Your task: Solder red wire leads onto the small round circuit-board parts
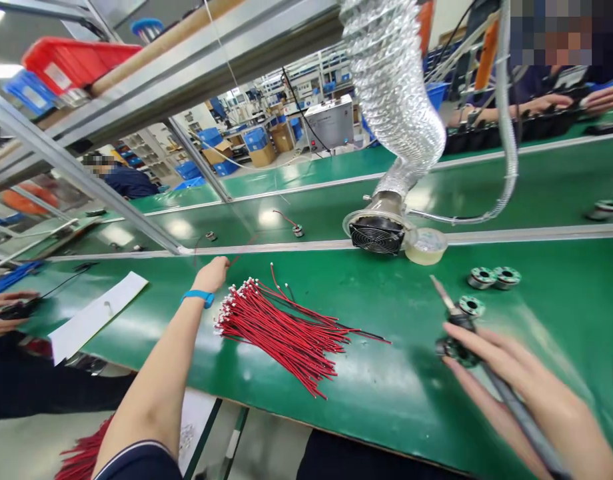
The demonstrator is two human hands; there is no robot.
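Note:
My left hand point(214, 272), below a blue wristband, reaches to the rail beyond the wire pile; its fingers are closed at a thin, blurred red wire point(242, 251). Red and black wires point(286, 333) with white connectors lie in a fanned pile on the green table. At the right, my right hand point(511, 373) grips a soldering iron point(461, 320) with a grey cable, its tip pointing up and left. A small round coil part point(454, 351) is also between those fingers. Close by is another round green-topped part point(471, 306).
Two more round parts point(494, 277) sit at the back right. A fan point(377, 237) under a foil duct point(394, 87) and a tape roll point(426, 247) stand by the rail. Wired parts point(298, 230) lie beyond it. White paper point(99, 317) and another person's hands point(11, 310) are left.

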